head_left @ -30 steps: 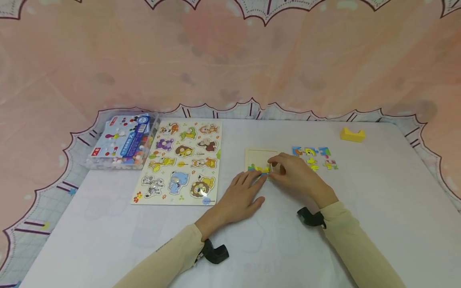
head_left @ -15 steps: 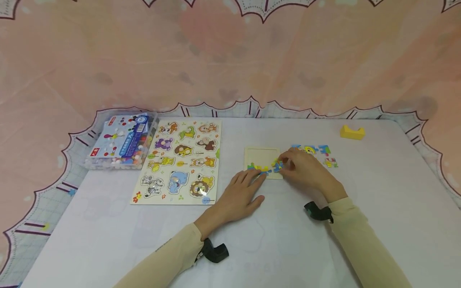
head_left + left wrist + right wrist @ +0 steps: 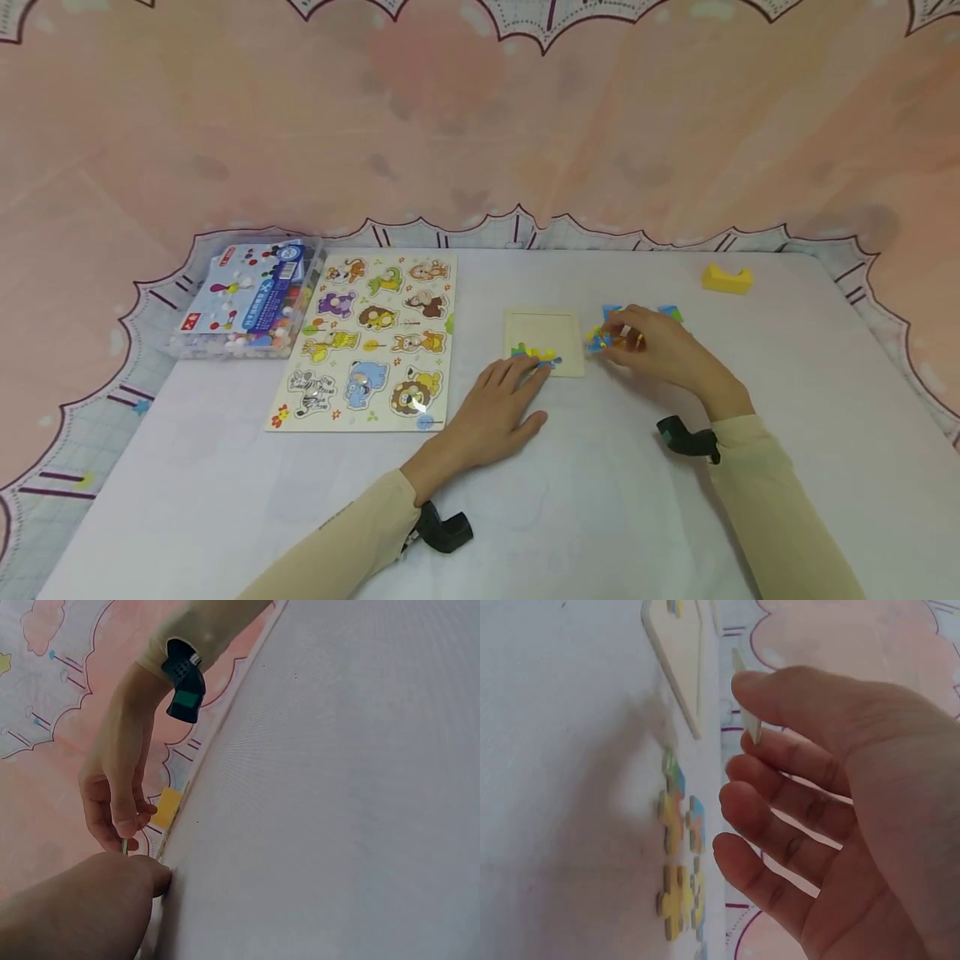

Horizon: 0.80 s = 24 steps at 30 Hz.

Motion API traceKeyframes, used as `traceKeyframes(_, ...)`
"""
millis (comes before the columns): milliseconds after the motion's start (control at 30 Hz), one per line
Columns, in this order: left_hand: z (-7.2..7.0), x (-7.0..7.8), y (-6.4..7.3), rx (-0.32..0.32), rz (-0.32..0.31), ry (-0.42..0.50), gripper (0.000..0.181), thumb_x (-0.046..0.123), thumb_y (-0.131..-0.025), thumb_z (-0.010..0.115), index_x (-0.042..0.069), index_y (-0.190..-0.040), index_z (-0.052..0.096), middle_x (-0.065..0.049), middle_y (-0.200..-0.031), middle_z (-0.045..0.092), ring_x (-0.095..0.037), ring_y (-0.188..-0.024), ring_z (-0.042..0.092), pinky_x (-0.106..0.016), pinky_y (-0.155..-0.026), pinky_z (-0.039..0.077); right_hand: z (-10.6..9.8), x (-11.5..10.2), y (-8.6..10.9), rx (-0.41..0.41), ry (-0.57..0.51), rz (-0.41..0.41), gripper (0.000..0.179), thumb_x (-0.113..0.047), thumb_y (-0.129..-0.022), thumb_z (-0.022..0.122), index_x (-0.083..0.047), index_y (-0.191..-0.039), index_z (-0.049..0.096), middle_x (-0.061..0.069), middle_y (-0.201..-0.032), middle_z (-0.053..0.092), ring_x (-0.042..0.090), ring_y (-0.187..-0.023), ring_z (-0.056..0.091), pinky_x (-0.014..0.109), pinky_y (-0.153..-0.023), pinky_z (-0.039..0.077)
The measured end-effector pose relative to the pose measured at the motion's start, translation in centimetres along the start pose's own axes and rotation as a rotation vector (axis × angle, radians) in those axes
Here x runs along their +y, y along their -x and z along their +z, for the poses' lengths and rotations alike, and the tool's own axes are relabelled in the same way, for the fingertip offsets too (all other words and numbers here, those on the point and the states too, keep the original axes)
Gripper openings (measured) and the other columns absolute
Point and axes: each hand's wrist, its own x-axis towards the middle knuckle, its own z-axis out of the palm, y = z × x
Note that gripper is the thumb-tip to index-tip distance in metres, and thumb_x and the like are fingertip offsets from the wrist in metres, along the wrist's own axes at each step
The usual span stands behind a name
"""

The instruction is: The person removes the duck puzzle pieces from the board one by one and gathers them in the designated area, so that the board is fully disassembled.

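A small square wooden puzzle tray [image 3: 536, 325] lies on the white table, with a few joined yellow, blue and green jigsaw pieces [image 3: 546, 353] along its near edge. My left hand [image 3: 491, 417] rests flat with its fingertips on the near edge of the tray by these pieces. Just right of the tray, my right hand [image 3: 663, 350] pinches a blue and yellow jigsaw piece [image 3: 598, 340] between thumb and forefinger. The right wrist view shows this held piece [image 3: 750, 712] edge-on, above the table. Loose jigsaw pieces [image 3: 675, 900] lie below the right hand, which partly hides them in the head view.
Left of the tray lies a large animal puzzle board [image 3: 401, 325]. Beyond it, at the back left, stands a clear plastic box [image 3: 240, 300] with a blue label and colourful balls. A yellow block [image 3: 727, 279] with a curved notch sits at the back right.
My right hand has moved right, off the tray, carrying the pinched jigsaw piece to the space before the loose pieces. The left hand has stayed at the tray's near edge.
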Motion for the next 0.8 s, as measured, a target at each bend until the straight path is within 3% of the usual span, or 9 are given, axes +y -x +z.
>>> traceKeyframes(133, 0.1, 0.0, 0.1, -0.005, -0.004, 0.005, 0.057, 0.038, -0.096, 0.046, 0.012, -0.146, 0.035, -0.007, -0.148, 0.034, -0.022, -0.138, 0.028, -0.04, -0.116, 0.021, 0.2, 0.6, 0.4, -0.003, -0.036, -0.017, 0.03, -0.019, -0.08, 0.076, -0.009, -0.104, 0.063, 0.002, -0.091, 0.06, 0.015, -0.078, 0.054, 0.021, -0.065, 0.047)
traceKeyframes(800, 0.2, -0.2, 0.1, -0.015, -0.001, -0.005, 0.057, 0.039, -0.097, 0.045, 0.014, -0.147, 0.034, -0.006, -0.149, 0.033, -0.021, -0.138, 0.028, -0.039, -0.116, 0.02, 0.0, 2.0, 1.8, -0.019, -0.045, 0.06, 0.032, -0.024, -0.083, 0.073, -0.014, -0.11, 0.059, 0.001, -0.093, 0.058, 0.016, -0.082, 0.051, 0.02, -0.068, 0.044)
